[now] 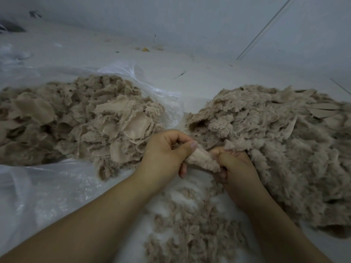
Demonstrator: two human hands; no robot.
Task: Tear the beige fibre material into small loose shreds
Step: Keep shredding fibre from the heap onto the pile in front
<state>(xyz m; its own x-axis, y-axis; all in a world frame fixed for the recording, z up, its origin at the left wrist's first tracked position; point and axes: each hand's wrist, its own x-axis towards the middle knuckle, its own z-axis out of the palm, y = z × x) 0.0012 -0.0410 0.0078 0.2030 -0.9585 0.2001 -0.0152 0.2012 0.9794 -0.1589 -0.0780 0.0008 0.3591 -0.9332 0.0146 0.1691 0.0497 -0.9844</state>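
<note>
At the centre of the frame, a fuzzy beige strip of fibre material (201,161) stretches between the two hands, pale and woolly like the heaps around it. A pile of beige pieces (79,122) lies on a clear plastic sheet (47,188) at left, a second pile (281,149) at right, loose shreds (190,224) at lower centre, all on a pale grey floor (190,59) meeting a wall (171,16) above. The left hand (167,150) pinches the strip's left end under its thumb; the right hand (235,164) grips the other end with curled fingers.
</note>
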